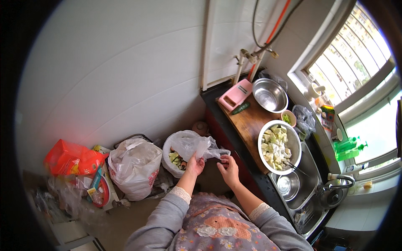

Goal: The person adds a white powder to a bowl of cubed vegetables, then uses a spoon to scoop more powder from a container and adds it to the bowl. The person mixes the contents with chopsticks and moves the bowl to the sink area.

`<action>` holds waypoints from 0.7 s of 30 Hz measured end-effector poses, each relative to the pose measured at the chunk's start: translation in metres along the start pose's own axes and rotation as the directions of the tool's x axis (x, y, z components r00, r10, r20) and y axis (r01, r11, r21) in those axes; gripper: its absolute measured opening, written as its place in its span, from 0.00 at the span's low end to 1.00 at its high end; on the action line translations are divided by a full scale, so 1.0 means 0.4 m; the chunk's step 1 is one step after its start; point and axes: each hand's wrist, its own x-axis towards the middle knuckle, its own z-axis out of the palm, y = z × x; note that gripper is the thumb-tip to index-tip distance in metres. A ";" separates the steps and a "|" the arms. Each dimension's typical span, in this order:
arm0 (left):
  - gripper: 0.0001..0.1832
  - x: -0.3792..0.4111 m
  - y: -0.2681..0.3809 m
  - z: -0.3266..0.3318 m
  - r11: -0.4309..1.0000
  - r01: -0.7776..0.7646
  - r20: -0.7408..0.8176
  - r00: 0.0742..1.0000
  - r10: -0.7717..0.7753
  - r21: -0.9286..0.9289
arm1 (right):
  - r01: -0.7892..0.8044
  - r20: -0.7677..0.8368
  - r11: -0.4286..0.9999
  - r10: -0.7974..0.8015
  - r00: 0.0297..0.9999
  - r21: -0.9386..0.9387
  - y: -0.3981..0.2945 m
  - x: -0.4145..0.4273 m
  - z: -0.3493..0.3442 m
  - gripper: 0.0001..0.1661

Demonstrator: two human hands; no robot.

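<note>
A thin, clear plastic bag stretches between my two hands, above the near rim of a lined waste bin. My left hand pinches the bag at its near side. At the bag's right end, the fingertips of my right hand hold a gathered corner, with the thumb apart from them. Vegetable scraps lie inside the bin, partly covered by the bag. To the right, a white-rimmed bowl of cut pale vegetable chunks stands by the sink, with chopsticks leaning in it.
A wooden cutting board bears a pink grater, a dark green vegetable piece and a steel bowl. The steel sink holds another metal bowl. A full white bag and a red bag sit left of the bin.
</note>
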 end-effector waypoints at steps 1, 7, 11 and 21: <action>0.13 0.027 0.023 -0.044 0.999 0.042 -0.003 0.999 -0.042 -0.005 | -0.029 0.045 0.999 0.030 0.999 -0.029 -0.010 -0.011 0.025 0.18; 0.30 0.062 0.129 -0.163 0.995 0.051 -0.052 0.997 -0.056 -0.085 | 0.018 0.189 0.990 0.009 0.982 -0.140 0.054 -0.035 0.166 0.21; 0.43 0.049 0.164 -0.252 0.998 0.017 -0.070 0.997 -0.021 -0.060 | -0.001 0.369 0.965 0.102 0.924 -0.263 0.081 -0.035 0.233 0.21; 0.17 -0.261 0.196 -0.303 0.949 -0.187 0.133 0.979 0.157 0.255 | -0.239 0.379 0.965 0.181 0.908 0.110 0.037 -0.089 0.375 0.09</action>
